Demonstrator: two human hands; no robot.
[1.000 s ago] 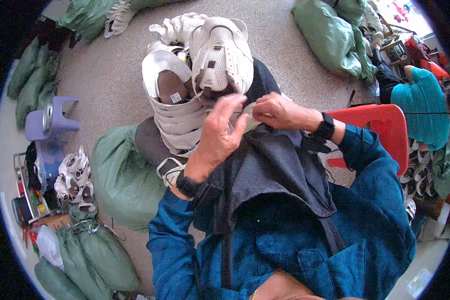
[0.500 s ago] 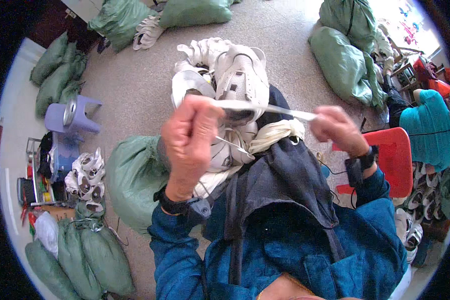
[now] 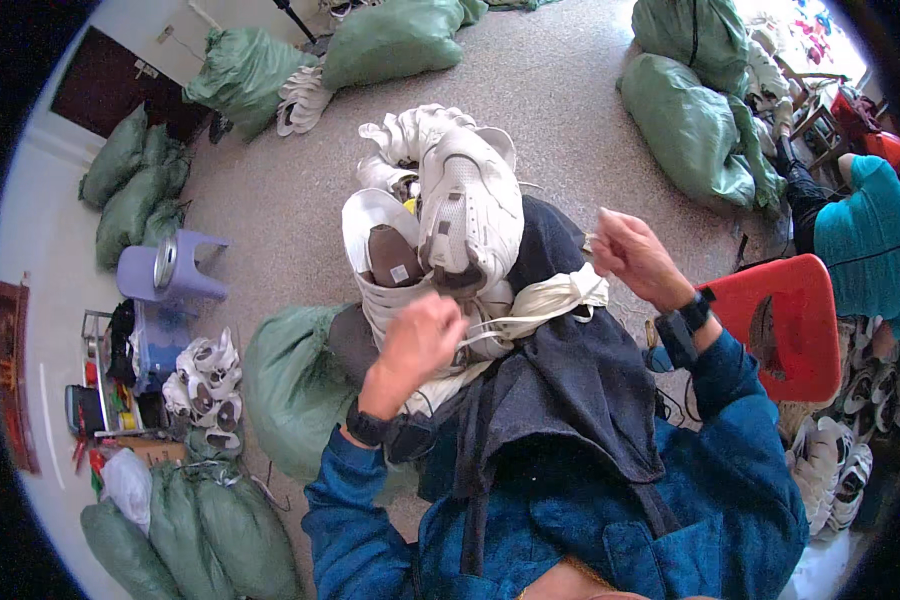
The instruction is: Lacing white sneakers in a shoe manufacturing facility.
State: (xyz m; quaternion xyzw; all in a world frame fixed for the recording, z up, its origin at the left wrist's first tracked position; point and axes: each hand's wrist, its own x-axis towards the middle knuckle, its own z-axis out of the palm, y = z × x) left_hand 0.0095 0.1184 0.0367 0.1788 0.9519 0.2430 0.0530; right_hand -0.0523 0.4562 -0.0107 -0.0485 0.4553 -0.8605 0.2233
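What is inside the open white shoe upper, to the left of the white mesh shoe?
Inside the open white shoe upper, a brown lining shows, bearing a small pale square label. What lies beneath the lining is covered, unseen.

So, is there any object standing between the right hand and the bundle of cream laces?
Nothing visible stands between them. The bundle of cream laces lies uncovered on the dark apron, and the right hand is beside it, toward the picture's right.

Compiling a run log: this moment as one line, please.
left hand: blurred, grip unclear; right hand: fingers curled, grip unclear; cream lace bundle: on dark apron; white shoe: beyond left hand
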